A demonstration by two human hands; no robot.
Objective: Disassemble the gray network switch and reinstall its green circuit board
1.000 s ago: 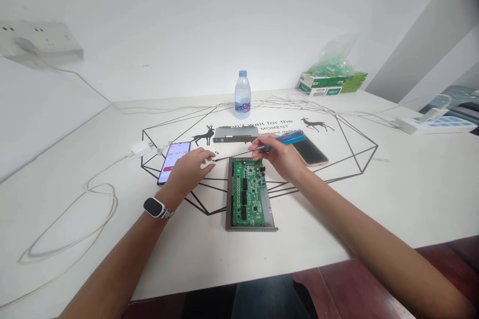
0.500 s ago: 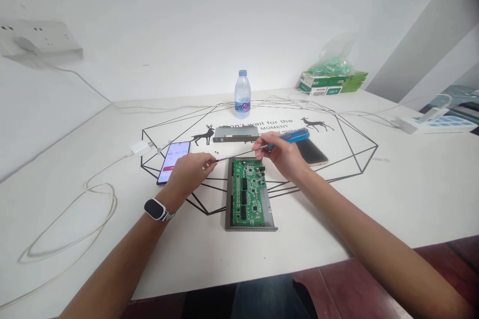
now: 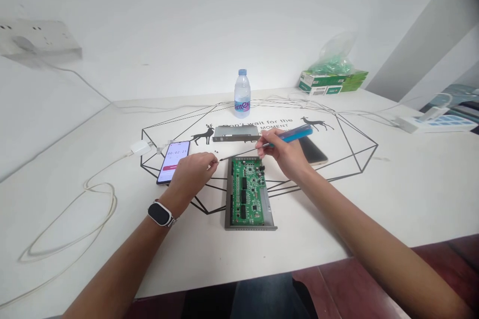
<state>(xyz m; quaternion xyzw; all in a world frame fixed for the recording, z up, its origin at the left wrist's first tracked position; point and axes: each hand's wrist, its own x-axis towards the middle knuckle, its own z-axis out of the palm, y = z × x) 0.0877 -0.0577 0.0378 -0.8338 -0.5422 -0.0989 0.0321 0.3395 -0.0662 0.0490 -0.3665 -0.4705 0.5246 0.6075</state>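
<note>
My right hand [image 3: 279, 152] is closed round a screwdriver with a blue handle [image 3: 297, 133], its long shaft [image 3: 241, 153] pointing left. The dark tip lies right beside the pinched fingertips of my left hand [image 3: 196, 172]; whatever is between them is too small to name. Below the shaft, a green circuit board [image 3: 249, 194] sits in an open grey metal case [image 3: 270, 209] on the table. Tiny dark pieces, perhaps screws [image 3: 216, 151], lie just beyond my left fingertips. Behind the case is a grey metal cover [image 3: 236, 132].
A lit phone [image 3: 172, 162] with a white charger plug [image 3: 140, 147] lies left; a dark phone [image 3: 313, 151] lies partly behind my right hand. A water bottle [image 3: 242, 94] stands at the back. Green-white boxes [image 3: 322, 82] and a power strip [image 3: 434, 123] are at the right.
The screwdriver tip, which met my left fingertips before, now sits slightly to their right, with a small gap. My right hand has shifted slightly right; my left hand has turned a little.
</note>
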